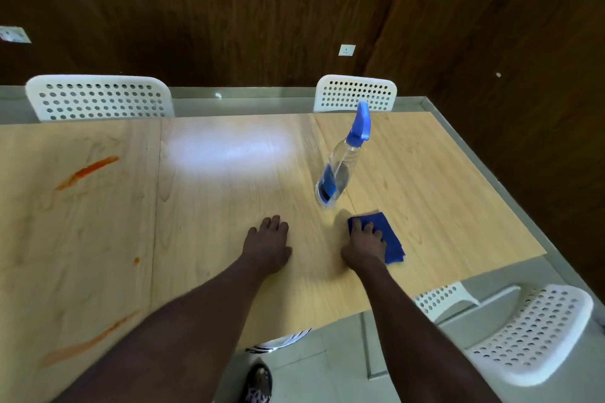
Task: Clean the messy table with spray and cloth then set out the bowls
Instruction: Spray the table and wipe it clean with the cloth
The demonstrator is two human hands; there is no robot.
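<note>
A left hand (270,244) lies flat and relaxed on the table (212,206); at its 3 o'clock the right hand (365,244) presses open fingers on a folded blue cloth (391,239), its long axis running 11 to 5, near the table's right edge; a spray bottle (340,167) stands upright at the cloth's 12 o'clock; orange smears (88,170) lie at 9 o'clock, across bare wood.

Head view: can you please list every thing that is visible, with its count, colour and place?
table: 1, light wood, fills the middle
stains: 2 streaks and 1 small spot, orange, left part of table
spray bottle: 1, clear with blue head, upright, right of centre
cloth: 1, blue, folded, under right hand
chairs: at least 3, white, perforated, two beyond the table, rest near right
wall: dark wood, behind
left hand: flat on table
right hand: rests on cloth
</note>
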